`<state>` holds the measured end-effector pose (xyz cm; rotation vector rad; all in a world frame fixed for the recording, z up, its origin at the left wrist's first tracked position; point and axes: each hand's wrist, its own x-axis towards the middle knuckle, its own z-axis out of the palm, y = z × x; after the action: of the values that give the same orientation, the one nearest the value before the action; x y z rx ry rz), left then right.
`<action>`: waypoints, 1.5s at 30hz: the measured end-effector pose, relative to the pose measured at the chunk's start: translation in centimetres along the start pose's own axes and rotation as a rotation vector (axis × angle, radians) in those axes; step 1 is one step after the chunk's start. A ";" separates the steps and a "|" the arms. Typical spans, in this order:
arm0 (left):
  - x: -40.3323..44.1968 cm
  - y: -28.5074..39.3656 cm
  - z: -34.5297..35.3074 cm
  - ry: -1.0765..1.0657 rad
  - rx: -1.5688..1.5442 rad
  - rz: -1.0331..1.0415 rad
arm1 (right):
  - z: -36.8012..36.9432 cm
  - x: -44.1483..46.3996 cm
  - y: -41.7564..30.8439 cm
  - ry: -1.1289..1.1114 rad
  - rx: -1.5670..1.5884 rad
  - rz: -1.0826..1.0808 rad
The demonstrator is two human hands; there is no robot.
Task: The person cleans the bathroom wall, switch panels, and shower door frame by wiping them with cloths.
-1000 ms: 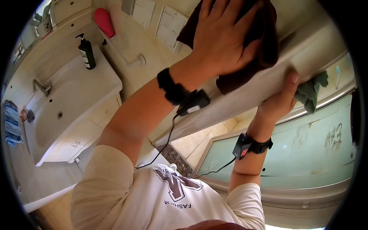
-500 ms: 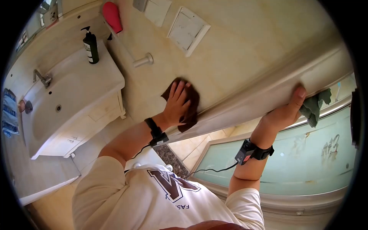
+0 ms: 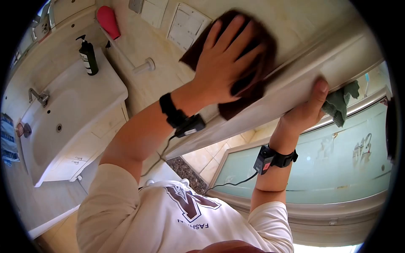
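My left hand (image 3: 228, 63) lies with spread fingers over a dark brown cloth (image 3: 268, 40), which overlaps the wall and the pale door frame (image 3: 291, 95) in view. My right hand (image 3: 306, 107) is wrapped round the edge of that frame, thumb on the near face. Its other fingers are hidden behind the frame. A green cloth (image 3: 339, 105) sticks out beyond those hidden fingers. Each wrist carries a black strap with a small cabled box.
On the left stands a white washbasin (image 3: 80, 97) with a tap (image 3: 39, 98) and a dark pump bottle (image 3: 88, 57). A pink object (image 3: 108, 22), a wall holder (image 3: 145, 66) and switch plates (image 3: 185, 27) are on the wall. A frosted glass panel (image 3: 303, 177) curves at right.
My left hand and the brown cloth have moved up and to the right, and look larger in view. My right hand stays at the frame edge; the whole view has shifted slightly.
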<state>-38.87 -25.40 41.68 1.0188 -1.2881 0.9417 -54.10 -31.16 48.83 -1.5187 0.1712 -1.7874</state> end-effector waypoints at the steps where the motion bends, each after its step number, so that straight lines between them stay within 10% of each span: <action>1: -1.9 -0.2 -0.4 -0.075 0.014 -0.023 | 0.1 0.1 0.1 -0.023 0.016 -0.015; 16: 14.5 6.0 2.7 0.233 -0.050 0.087 | 0.2 0.0 -0.2 0.010 0.171 0.040; 30: -12.6 4.9 -0.2 -0.287 -0.047 -0.123 | 0.0 0.2 0.0 0.009 -0.129 -0.144; 37: 5.0 6.2 2.3 0.086 -0.072 -0.036 | 1.4 -0.4 -0.8 -0.005 0.083 -0.135; 45: 4.8 6.0 1.6 -0.026 0.028 -0.035 | 0.1 -0.3 -0.4 -0.283 0.107 -0.158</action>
<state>-44.79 -25.25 46.84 1.0755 -1.2774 0.9246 -54.25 -30.69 48.87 -1.7253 -0.1857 -1.6494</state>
